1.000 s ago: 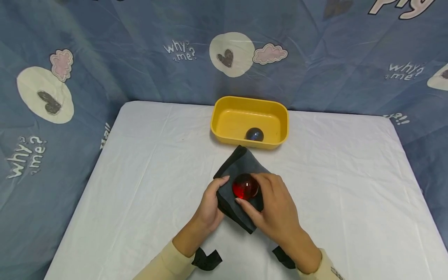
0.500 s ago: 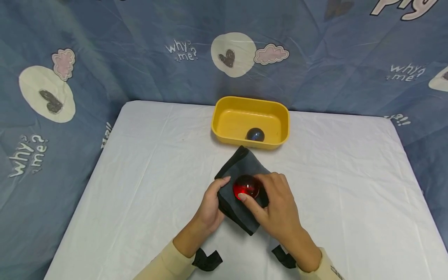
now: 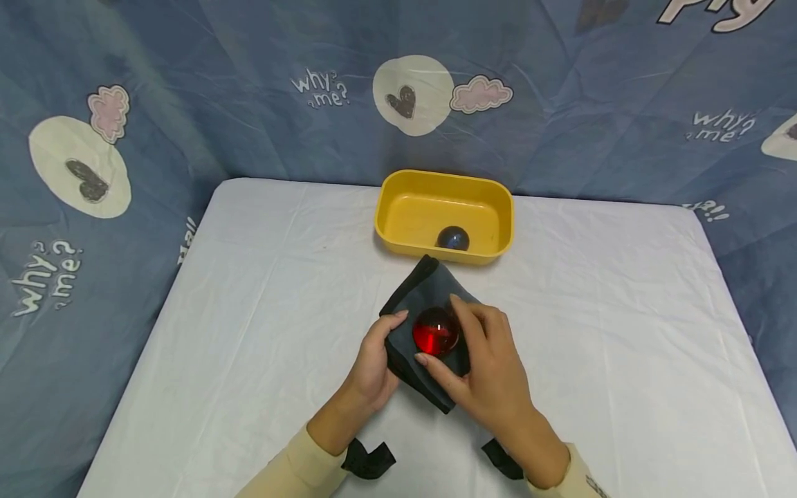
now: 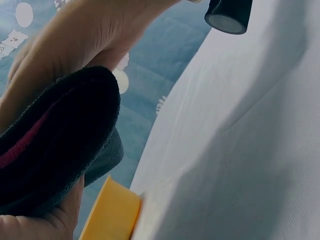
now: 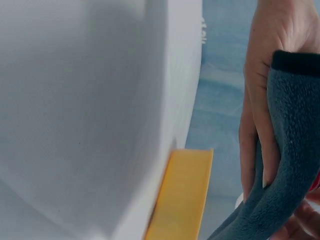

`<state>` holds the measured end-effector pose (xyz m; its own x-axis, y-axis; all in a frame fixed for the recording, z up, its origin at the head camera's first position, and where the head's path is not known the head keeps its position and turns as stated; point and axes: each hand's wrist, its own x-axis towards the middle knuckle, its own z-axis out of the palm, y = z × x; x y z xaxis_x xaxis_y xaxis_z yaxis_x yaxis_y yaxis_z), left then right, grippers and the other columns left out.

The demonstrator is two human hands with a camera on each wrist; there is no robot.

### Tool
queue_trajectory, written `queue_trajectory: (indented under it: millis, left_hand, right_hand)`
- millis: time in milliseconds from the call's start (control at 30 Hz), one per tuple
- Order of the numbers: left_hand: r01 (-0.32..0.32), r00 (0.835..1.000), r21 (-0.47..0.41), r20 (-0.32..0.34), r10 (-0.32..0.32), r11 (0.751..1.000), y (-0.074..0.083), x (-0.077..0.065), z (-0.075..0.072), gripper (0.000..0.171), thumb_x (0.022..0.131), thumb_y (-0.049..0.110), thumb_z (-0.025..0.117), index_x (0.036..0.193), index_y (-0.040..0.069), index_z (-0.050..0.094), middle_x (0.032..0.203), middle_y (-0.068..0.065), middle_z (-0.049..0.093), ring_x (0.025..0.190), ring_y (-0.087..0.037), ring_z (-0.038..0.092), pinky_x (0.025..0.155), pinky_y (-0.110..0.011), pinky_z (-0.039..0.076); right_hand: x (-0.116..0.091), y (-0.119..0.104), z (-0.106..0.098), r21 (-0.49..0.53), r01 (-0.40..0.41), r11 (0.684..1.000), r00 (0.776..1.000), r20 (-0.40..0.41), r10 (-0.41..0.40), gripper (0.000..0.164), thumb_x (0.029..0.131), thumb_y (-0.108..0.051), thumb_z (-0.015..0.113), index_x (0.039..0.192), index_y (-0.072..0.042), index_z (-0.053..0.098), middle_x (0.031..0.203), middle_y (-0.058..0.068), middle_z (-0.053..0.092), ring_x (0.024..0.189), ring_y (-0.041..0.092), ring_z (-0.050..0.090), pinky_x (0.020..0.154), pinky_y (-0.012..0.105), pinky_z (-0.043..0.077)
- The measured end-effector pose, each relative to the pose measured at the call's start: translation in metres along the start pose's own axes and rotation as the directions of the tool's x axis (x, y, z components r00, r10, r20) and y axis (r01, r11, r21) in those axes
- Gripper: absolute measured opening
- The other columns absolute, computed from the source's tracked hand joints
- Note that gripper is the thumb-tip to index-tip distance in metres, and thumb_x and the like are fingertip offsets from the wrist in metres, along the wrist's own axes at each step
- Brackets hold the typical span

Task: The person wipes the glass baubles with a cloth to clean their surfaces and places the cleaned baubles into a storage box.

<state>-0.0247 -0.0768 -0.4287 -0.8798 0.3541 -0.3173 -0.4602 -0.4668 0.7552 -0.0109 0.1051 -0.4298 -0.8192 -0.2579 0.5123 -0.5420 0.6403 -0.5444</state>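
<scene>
A folded dark blue-grey cloth with black edging lies across my left hand. The left thumb presses on its upper face, and the other fingers are underneath, as the right wrist view shows. On the cloth sits a glossy, see-through red ball. My right hand curves round the ball from the right, thumb at its near side and index finger at its far side. In the left wrist view the cloth hides the ball and most of the fingers.
Behind the hands, a yellow tray holds a dark blue ball. White cloth covers the table. A blue printed curtain hangs at the back and sides. Black straps hang by the wrists.
The right thumb has slid off the ball's front to its near edge, and the index finger has straightened toward the far side. The left hand and cloth have hardly moved.
</scene>
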Motion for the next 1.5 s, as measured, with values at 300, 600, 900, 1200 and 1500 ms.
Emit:
queue_trajectory:
  millis: [300, 600, 900, 1200, 1500]
  left_hand:
    - [-0.011, 1.000, -0.004, 0.004, 0.011, 1.000, -0.0005, -0.0017, 0.0002, 0.057, 0.108, 0.029, 0.030, 0.158, 0.000, 0.030, 0.156, -0.013, 0.038, 0.142, -0.017, 0.042, 0.116, -0.030, 0.039]
    - [0.008, 1.000, -0.005, -0.011, -0.008, 1.000, -0.0019, -0.0018, -0.0019, 0.059, 0.108, 0.031, 0.033, 0.156, -0.003, 0.031, 0.151, -0.013, 0.042, 0.134, -0.014, 0.050, 0.109, -0.028, 0.045]
    - [0.037, 0.999, -0.006, -0.025, -0.037, 0.999, -0.0028, -0.0028, -0.0029, 0.058, 0.108, 0.032, 0.034, 0.152, -0.005, 0.034, 0.140, -0.010, 0.050, 0.123, -0.014, 0.057, 0.106, -0.028, 0.048]
    - [0.035, 0.999, -0.007, -0.021, -0.035, 0.999, -0.0038, -0.0030, -0.0042, 0.058, 0.108, 0.032, 0.034, 0.154, -0.003, 0.032, 0.147, -0.012, 0.046, 0.127, -0.013, 0.056, 0.106, -0.030, 0.049]
    - [-0.005, 1.000, -0.003, 0.007, 0.005, 1.000, -0.0016, 0.0013, -0.0033, 0.058, 0.108, 0.032, 0.032, 0.157, 0.000, 0.031, 0.148, -0.012, 0.044, 0.133, -0.016, 0.050, 0.109, -0.029, 0.046]
  right_hand:
    - [0.0004, -0.0015, 0.0016, -0.025, 0.097, 0.995, 0.995, -0.025, -0.098, 0.057, 0.102, -0.042, 0.065, 0.131, 0.007, 0.060, 0.120, 0.023, 0.057, 0.107, 0.036, 0.059, 0.090, 0.044, 0.055]
    - [0.0024, -0.0018, 0.0004, -0.012, 0.020, 1.000, 1.000, 0.001, -0.020, 0.061, 0.099, -0.046, 0.068, 0.128, 0.007, 0.061, 0.117, 0.020, 0.060, 0.103, 0.032, 0.060, 0.086, 0.042, 0.055]
    - [0.0037, -0.0011, 0.0029, -0.018, -0.051, 0.999, 0.999, -0.012, 0.051, 0.062, 0.102, -0.058, 0.059, 0.116, 0.002, 0.067, 0.105, 0.012, 0.064, 0.094, 0.030, 0.054, 0.079, 0.040, 0.047]
    - [0.0047, 0.0010, 0.0049, -0.041, -0.110, 0.993, 0.994, -0.003, 0.110, 0.067, 0.105, -0.059, 0.050, 0.109, 0.003, 0.075, 0.092, 0.007, 0.056, 0.088, 0.026, 0.047, 0.070, 0.036, 0.042]
    - [0.0010, 0.0069, -0.0011, -0.021, -0.007, 1.000, 0.997, 0.072, 0.009, 0.080, 0.099, -0.063, 0.057, 0.147, 0.001, 0.054, 0.125, 0.018, 0.058, 0.112, 0.033, 0.055, 0.095, 0.044, 0.050]
